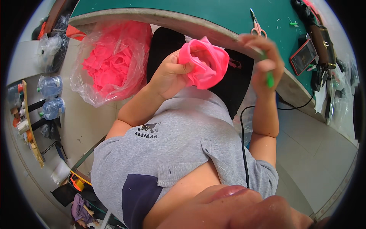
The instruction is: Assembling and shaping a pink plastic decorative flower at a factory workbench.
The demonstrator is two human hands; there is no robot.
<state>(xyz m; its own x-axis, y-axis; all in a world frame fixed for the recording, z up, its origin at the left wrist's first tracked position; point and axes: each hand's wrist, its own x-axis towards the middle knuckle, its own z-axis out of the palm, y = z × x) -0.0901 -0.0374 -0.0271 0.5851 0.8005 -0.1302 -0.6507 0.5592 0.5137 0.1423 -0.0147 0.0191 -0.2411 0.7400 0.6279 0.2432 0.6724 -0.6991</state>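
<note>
My left hand (169,76) is closed on a bright pink piece of stretchy fabric (213,72), pinching its near edge between thumb and fingers. The fabric is bunched into a loose ring, with an opening towards its upper side. To the right, apart from the fabric, my right hand (268,66) is raised near the table's edge and smeared by motion. Its fingers are curled round a slim green tool (270,79), whose end sticks out below them; its kind is too blurred to tell.
A clear plastic bag (85,86) full of pink fabric pieces stands left of my lap. On the green table (183,8) ahead lie scissors with pink handles (258,29), a small green item (293,23) and a phone (304,57). A black cable (243,141) runs down beside my right arm.
</note>
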